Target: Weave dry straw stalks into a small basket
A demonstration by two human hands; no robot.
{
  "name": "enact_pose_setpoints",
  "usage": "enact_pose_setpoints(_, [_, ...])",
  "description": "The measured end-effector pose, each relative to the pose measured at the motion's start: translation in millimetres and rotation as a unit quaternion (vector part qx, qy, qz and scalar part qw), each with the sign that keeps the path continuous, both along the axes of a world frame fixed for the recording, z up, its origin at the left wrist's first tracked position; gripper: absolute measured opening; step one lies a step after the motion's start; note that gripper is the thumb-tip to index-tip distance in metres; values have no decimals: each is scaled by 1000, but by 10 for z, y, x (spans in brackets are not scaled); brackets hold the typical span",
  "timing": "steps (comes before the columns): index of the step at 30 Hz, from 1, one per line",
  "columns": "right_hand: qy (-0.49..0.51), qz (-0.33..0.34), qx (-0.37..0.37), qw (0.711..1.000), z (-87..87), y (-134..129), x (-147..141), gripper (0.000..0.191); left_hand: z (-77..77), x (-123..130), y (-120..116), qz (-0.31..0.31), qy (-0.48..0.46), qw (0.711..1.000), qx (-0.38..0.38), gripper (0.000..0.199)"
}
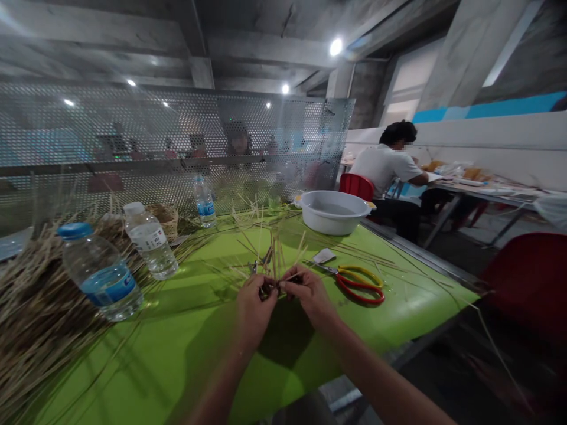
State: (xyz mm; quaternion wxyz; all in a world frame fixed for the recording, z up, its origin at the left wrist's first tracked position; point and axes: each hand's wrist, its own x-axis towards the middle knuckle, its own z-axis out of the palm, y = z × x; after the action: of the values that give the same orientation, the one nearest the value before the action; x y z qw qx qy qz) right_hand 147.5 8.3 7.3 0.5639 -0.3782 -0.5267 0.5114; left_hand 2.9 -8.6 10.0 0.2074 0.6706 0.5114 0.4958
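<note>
Pale thin strips [275, 254] stand up and fan out from a small woven piece at the middle of the green table. My left hand [257, 301] is closed on the left side of this piece, fingers and thumb pinched together. From the right, my right hand [308, 290] pinches the same piece, its thumb close to the left thumb. The fingers cover most of the woven part. Scissors [361, 284] with one red and one yellow handle lie to the right of my right hand, near a small white tag [324, 255].
A white basin [334, 215] stands at the back right of the green table [177, 360]. Three water bottles [104, 277] and a heap of dry straw [39, 307] are at left. Behind is a perforated metal screen [168, 136]. A seated person [381, 162] is farther right.
</note>
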Motion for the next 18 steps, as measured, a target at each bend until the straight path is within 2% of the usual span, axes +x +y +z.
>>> enact_pose_setpoints(7, [12, 16, 3, 1000, 6, -5, -3, 11, -38, -8, -4, 25, 6, 999, 28, 5])
enact_pose_setpoints(18, [6, 27, 13, 1000, -21, -11, -7, 12, 32, 33, -85, 87, 103, 990, 45, 4])
